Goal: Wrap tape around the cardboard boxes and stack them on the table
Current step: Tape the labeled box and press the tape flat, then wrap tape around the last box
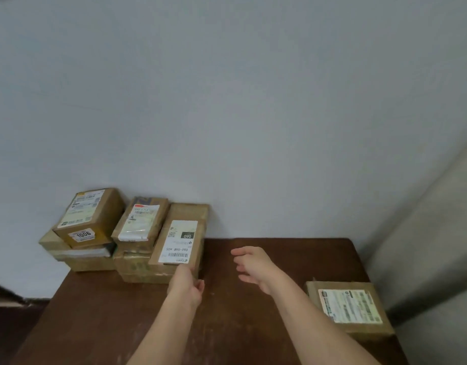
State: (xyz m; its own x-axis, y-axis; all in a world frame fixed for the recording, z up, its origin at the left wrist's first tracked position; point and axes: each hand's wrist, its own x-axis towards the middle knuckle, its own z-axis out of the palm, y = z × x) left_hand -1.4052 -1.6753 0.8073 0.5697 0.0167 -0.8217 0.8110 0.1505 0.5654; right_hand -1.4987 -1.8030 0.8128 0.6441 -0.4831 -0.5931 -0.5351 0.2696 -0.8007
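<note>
Stacking is in hand: left hand [186,284] steadies the "060" box [178,242] on the pile by the wall, right hand [253,267] hovers relaxed and empty; next, I judge, comes the lone box [349,308].

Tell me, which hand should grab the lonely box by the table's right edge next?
The right hand, probably. It hangs open and free, nearer the lone box. The left hand is across the table, at the near end of the box labelled 060 on the stack.
</note>
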